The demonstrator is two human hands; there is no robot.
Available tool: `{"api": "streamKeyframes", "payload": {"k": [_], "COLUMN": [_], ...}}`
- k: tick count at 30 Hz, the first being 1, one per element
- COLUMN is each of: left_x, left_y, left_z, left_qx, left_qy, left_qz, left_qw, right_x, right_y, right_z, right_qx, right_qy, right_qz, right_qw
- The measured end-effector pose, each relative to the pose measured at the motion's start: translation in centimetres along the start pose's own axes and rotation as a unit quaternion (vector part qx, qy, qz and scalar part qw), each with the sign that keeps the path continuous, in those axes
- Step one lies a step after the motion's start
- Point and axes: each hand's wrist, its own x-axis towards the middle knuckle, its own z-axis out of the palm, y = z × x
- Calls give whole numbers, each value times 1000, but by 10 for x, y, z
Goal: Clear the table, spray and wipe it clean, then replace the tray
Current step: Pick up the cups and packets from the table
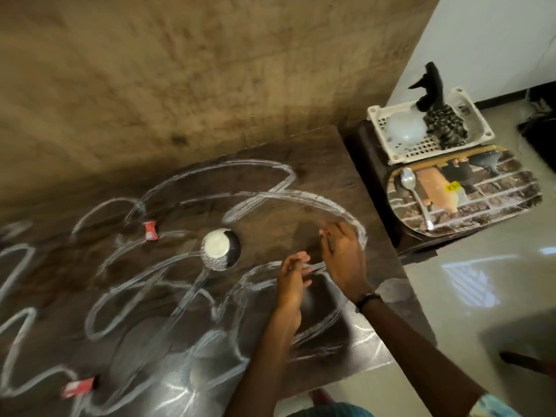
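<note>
One dark worktop (186,182), looped with white streaks, is yet to be cleared. One patterned tray (481,203) is parked well apart on a side stand, seemingly for wiping room, with one spoon (413,191) on it. One bowl (221,249) and two red wrappers (149,230) are left. Both grips, left hand (290,278) and right hand (343,257), are loosely spread, nothing held.

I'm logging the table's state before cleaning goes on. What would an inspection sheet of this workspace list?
Surface: dark table covered in white scribbled lines.
Job's things: bowl on table; picture tray with spoon on side stand; spray bottle and cloth in white basket.
Clutter: two red wrappers.
Grips: left hand, right hand over table, blurred.
Cables: nothing seen.
Surroundings: brown wall, tiled floor.
</note>
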Motion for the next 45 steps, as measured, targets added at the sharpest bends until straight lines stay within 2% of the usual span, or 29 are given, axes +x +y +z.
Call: {"api": "streamKeyframes", "payload": {"k": [6,14,24,28,33,39,45], "left_x": [-16,-50,-80,-88,-90,-91,-92], "left_y": [-14,-41,-89,-95,-106,-110,-110], "left_z": [-102,-248,-389,-428,-472,-512,-542], "left_qx": [-69,-185,-245,-239,-281,-347,-358], "left_qy": [70,160,219,239,271,337,387], "left_qz": [4,17,2,12,20,29,68], "left_qw": [995,969,945,941,920,875,847], "right_x": [-43,-118,-199,-216,-226,-231,-228], "right_y": [-80,-173,-249,-270,-294,-303,-341], "right_z": [65,142,225,250,276,295,312], "right_qx": [28,35,19,20,20,-3,11], "right_qy": [-100,-194,-279,-285,-330,-387,-416], "right_qz": [-58,-138,-152,-159,-166,-181,-206], "right_qw": [993,971,948,945,929,904,886]}}
